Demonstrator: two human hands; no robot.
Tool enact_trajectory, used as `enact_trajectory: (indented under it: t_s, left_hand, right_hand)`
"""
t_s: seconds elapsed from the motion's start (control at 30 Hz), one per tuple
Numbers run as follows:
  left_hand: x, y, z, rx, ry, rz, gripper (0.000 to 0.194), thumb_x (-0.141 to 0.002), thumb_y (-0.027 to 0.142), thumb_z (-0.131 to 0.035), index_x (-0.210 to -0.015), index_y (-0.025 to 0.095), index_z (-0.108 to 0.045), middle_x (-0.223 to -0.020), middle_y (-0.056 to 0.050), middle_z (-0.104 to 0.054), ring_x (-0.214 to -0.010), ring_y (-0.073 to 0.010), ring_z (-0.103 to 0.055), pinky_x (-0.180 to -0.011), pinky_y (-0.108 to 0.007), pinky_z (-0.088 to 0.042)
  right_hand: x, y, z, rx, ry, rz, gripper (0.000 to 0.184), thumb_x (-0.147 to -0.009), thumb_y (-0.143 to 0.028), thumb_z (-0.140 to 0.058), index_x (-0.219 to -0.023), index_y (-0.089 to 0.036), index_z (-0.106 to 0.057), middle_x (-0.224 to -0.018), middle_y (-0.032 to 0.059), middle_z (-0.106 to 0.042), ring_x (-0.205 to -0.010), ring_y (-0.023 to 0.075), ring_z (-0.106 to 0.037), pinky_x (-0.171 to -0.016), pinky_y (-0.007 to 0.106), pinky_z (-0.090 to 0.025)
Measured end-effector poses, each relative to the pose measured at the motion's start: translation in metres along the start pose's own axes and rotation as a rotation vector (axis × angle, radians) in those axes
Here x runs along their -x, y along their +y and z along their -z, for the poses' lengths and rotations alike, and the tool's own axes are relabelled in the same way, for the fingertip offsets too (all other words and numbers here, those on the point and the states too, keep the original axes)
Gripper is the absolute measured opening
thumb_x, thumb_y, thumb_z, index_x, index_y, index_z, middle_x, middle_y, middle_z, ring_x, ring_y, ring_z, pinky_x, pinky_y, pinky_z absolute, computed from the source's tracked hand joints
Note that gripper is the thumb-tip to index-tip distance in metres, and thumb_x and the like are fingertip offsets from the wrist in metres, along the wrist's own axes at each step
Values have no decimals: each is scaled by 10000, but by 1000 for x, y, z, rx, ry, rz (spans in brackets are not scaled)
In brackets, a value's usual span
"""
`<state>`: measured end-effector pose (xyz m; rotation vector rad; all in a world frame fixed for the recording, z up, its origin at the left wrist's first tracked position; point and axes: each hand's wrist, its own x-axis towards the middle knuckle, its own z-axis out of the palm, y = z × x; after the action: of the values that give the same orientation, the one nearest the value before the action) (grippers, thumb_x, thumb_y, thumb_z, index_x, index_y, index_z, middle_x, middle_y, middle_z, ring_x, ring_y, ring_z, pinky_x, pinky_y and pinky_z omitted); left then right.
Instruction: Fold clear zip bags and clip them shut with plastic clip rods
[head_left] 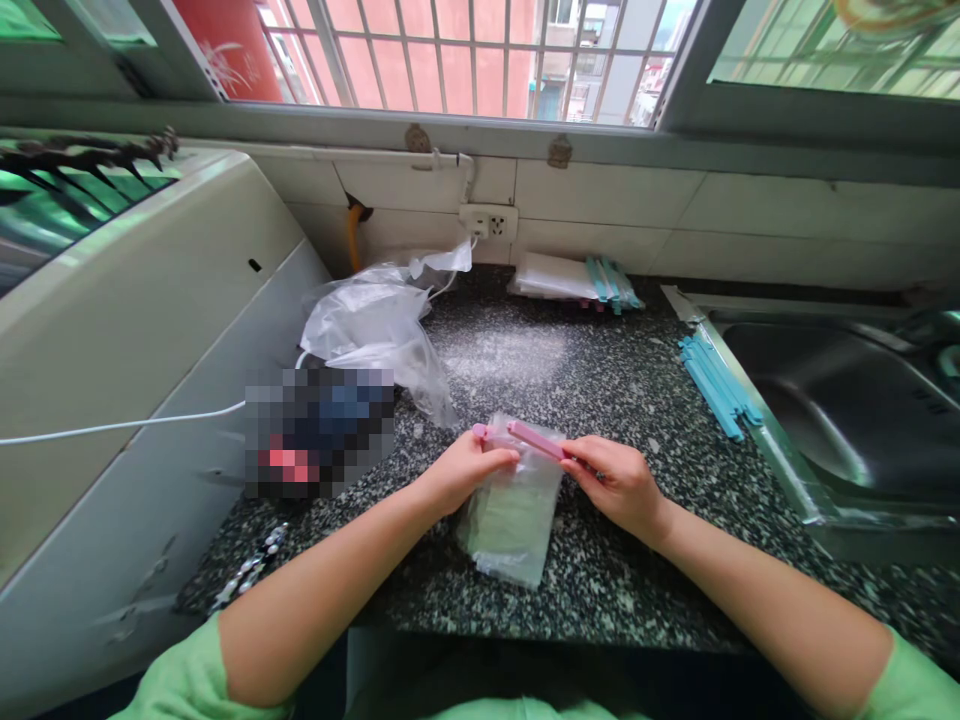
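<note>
A clear plastic bag (514, 525) with something pale, flat and greenish in it lies near the counter's front edge, its top end toward the window. My left hand (466, 470) is closed on the upper left of this bag, the thumb lying across it; a small pink end piece shows by the fingertips. My right hand (619, 485) pinches the right end of a pink bag sealing clip (536, 441). This clip slants over the bag's top end. Whether it joins the pink piece by my left hand, I cannot tell.
Crumpled clear plastic (375, 310) lies at the back left, with a blurred-out object (322, 430) before it. Stacked clear bags with teal clips (611, 285) rest by the wall. More teal clips (712, 385) lie beside the steel sink (810, 400). A white cable (150, 425) crosses on the left.
</note>
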<state>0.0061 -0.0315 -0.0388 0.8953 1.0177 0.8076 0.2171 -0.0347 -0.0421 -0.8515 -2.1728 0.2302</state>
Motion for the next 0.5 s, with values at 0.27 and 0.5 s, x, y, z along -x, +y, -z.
enact_trajectory:
  t_s: [0.27,0.5]
  left_hand:
    - [1,1,-1,-19,-41,-10,223,-565,218,-672,-762,116,-672,-675,-1,-641,-608,-101,-511,-632,-218,-390]
    - [1,2,-2,-36,-75,-32,215,-574,227,-667,-759,117,-671,-687,-7,-646,-629,-120,-513,-650,-233,-393]
  right_hand:
    - [1,-2,-1,106,-29,38,147,-849,-161,-518,-937,-137,-633,-788,81,-692,-686,154,-651,-633,266,-544]
    - [2,-3,-1,188,-97,15,183,-864,-185,-487,-954,-160,-645,-797,78,-692,-683,162,-649,-628,279,-541]
